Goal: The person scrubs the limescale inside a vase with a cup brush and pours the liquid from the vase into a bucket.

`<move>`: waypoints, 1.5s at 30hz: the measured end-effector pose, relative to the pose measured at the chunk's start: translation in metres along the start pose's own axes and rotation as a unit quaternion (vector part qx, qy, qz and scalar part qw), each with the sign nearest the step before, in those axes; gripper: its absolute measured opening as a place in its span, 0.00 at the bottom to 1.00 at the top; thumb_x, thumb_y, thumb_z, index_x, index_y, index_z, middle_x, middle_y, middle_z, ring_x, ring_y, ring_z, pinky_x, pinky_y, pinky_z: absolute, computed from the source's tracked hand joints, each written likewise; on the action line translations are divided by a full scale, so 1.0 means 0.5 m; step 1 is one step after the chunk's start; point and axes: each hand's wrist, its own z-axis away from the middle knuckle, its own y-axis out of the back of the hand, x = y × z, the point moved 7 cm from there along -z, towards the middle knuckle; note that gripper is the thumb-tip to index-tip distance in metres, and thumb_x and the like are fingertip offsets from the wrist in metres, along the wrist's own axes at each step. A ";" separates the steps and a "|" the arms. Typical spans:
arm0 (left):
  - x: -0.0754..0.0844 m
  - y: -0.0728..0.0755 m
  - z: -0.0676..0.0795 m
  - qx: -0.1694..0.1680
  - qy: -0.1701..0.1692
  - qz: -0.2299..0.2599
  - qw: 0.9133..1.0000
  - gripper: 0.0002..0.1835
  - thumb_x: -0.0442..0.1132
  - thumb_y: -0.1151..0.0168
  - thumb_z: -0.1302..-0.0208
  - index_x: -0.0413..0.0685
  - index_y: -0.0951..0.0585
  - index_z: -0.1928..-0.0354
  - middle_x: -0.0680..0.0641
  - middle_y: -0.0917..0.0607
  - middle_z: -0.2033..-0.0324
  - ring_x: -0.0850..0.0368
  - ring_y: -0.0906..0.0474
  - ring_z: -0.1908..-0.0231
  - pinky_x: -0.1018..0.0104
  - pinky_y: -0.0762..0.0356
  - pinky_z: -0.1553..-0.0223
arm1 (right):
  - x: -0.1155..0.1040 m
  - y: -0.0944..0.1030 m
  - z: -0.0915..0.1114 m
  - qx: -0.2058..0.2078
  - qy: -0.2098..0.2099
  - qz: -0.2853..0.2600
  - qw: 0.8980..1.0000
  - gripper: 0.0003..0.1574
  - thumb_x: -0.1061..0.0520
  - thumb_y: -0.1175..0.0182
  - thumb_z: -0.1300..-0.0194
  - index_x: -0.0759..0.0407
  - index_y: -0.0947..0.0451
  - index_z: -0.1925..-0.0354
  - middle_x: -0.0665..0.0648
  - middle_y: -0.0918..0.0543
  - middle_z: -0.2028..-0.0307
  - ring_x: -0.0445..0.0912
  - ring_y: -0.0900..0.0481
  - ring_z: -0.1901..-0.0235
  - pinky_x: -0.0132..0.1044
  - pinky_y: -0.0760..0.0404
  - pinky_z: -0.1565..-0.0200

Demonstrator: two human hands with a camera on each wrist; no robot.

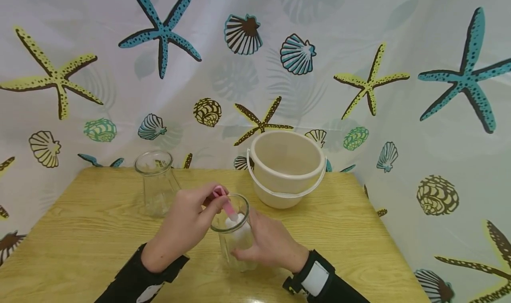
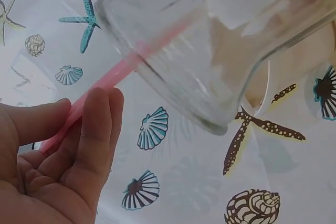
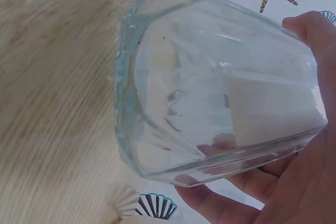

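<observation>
Between the two hands is a clear glass jar (image 1: 225, 245) with a flared rim, its base close over the wooden table. My right hand (image 1: 275, 241) grips its side, thumb on the near side; the right wrist view shows fingers (image 3: 210, 205) wrapped along the faceted glass wall. My left hand (image 1: 191, 216) pinches the pink handle (image 1: 229, 210) of a sponge brush between thumb and fingers. That handle passes through the jar's mouth, and the white, soft-looking head (image 1: 238, 234) sits inside the glass. In the left wrist view the pink handle (image 2: 118, 73) enters at a slant.
A second clear glass jar (image 1: 155, 192) stands at the back left of the table (image 1: 96, 232). At the back right is a cream bucket (image 1: 279, 187) with a white handle. A curtain (image 1: 255, 81) printed with starfish and shells hangs behind and beside the table.
</observation>
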 end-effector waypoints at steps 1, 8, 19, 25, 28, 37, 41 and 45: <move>0.000 0.001 0.000 0.002 0.002 0.000 1.000 0.02 0.35 0.39 0.36 0.49 0.22 0.66 0.57 0.20 0.77 0.68 0.28 0.76 0.66 0.26 0.78 | 0.000 0.000 0.000 0.000 -0.001 0.002 1.000 0.60 0.26 0.36 0.56 0.53 0.45 0.35 0.44 0.23 0.62 0.36 0.27 0.66 0.35 0.21 0.72; -0.013 -0.035 0.013 -0.042 0.032 0.020 0.998 0.05 0.34 0.39 0.35 0.52 0.23 0.68 0.56 0.21 0.79 0.67 0.29 0.79 0.69 0.26 0.79 | 0.001 0.001 0.002 0.003 -0.008 0.000 1.000 0.60 0.26 0.35 0.58 0.53 0.44 0.35 0.45 0.24 0.65 0.37 0.28 0.70 0.33 0.24 0.76; -0.028 -0.084 0.030 -0.105 0.069 0.008 0.992 0.06 0.36 0.41 0.33 0.52 0.26 0.69 0.58 0.24 0.81 0.67 0.35 0.84 0.72 0.35 0.84 | -0.006 0.003 0.003 0.017 0.020 -0.005 1.000 0.60 0.28 0.35 0.57 0.49 0.47 0.33 0.46 0.22 0.60 0.36 0.28 0.67 0.36 0.21 0.72; -0.020 -0.049 0.015 -0.067 0.064 0.002 0.996 0.05 0.35 0.43 0.32 0.52 0.25 0.67 0.54 0.24 0.80 0.66 0.34 0.82 0.70 0.33 0.82 | -0.005 0.000 0.001 0.012 0.013 0.010 1.000 0.60 0.27 0.36 0.57 0.52 0.45 0.34 0.46 0.22 0.62 0.36 0.28 0.68 0.34 0.23 0.75; -0.015 -0.022 0.004 -0.034 0.052 0.009 0.998 0.04 0.34 0.43 0.32 0.49 0.25 0.66 0.52 0.24 0.80 0.65 0.32 0.80 0.68 0.29 0.81 | -0.004 -0.001 0.001 0.011 0.008 0.018 1.000 0.57 0.26 0.36 0.58 0.54 0.41 0.38 0.45 0.25 0.65 0.37 0.29 0.70 0.32 0.25 0.76; -0.014 0.000 -0.007 -0.017 0.055 -0.001 0.998 0.03 0.35 0.44 0.31 0.48 0.24 0.65 0.53 0.24 0.80 0.65 0.29 0.79 0.67 0.26 0.79 | -0.007 0.002 0.001 0.010 0.008 0.029 0.999 0.57 0.25 0.37 0.58 0.54 0.41 0.39 0.46 0.25 0.65 0.37 0.28 0.69 0.32 0.24 0.76; -0.015 -0.020 -0.005 -0.045 0.046 -0.006 0.998 0.04 0.34 0.44 0.32 0.49 0.26 0.66 0.54 0.26 0.80 0.65 0.33 0.81 0.69 0.31 0.81 | -0.006 0.001 0.001 0.007 0.005 0.027 1.000 0.57 0.25 0.37 0.58 0.54 0.41 0.39 0.45 0.25 0.65 0.37 0.28 0.69 0.32 0.24 0.76; -0.024 -0.048 0.004 -0.090 0.058 -0.006 0.994 0.05 0.35 0.45 0.31 0.51 0.27 0.66 0.56 0.28 0.81 0.65 0.37 0.82 0.70 0.35 0.81 | -0.006 0.000 0.001 0.007 0.009 0.024 1.000 0.58 0.25 0.37 0.57 0.53 0.42 0.36 0.46 0.24 0.63 0.37 0.28 0.68 0.33 0.24 0.76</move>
